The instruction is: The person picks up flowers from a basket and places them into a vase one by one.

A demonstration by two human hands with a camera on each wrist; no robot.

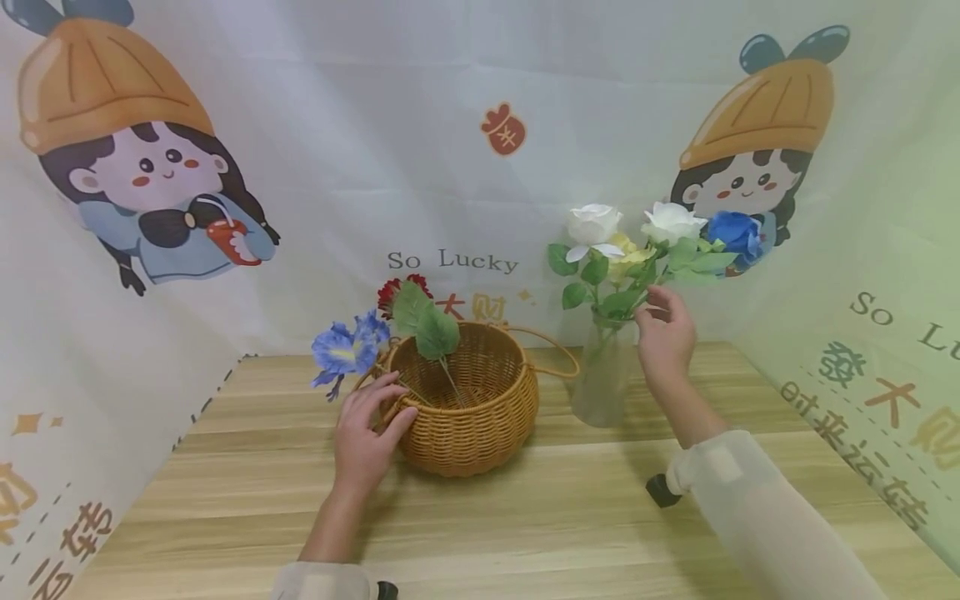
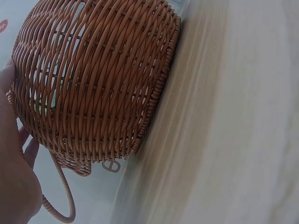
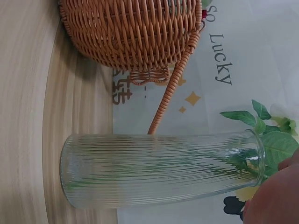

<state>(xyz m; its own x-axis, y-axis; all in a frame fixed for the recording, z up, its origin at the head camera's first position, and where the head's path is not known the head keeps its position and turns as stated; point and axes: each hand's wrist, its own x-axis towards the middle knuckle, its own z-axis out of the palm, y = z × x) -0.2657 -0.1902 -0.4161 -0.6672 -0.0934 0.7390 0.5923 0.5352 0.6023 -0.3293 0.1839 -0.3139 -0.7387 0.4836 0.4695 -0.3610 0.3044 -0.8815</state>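
My left hand [image 1: 367, 437] rests against the left rim of a wicker basket [image 1: 472, 442], thumb at the front, fingers over the side. In the left wrist view the basket [image 2: 98, 84] sits close beside that hand. A blue iris [image 1: 347, 348] leans out over its left rim; a dark red flower [image 1: 390, 296] and green leaves [image 1: 437, 332] rise behind. Beside the mouth of a ribbed glass vase [image 1: 600, 383], my right hand [image 1: 670, 337] has curled fingers at the rose stems. Which stem it pinches is partly hidden. White roses [image 1: 595, 225], a yellow rose [image 1: 628, 257] and a blue rose [image 1: 735, 237] stand there.
Everything stands on a wood-grain tabletop [image 1: 525, 533]. The basket's handle [image 1: 558, 350] reaches right, close to the vase. A printed cloth backdrop [image 1: 337, 167] with cartoon figures surrounds the back and sides.
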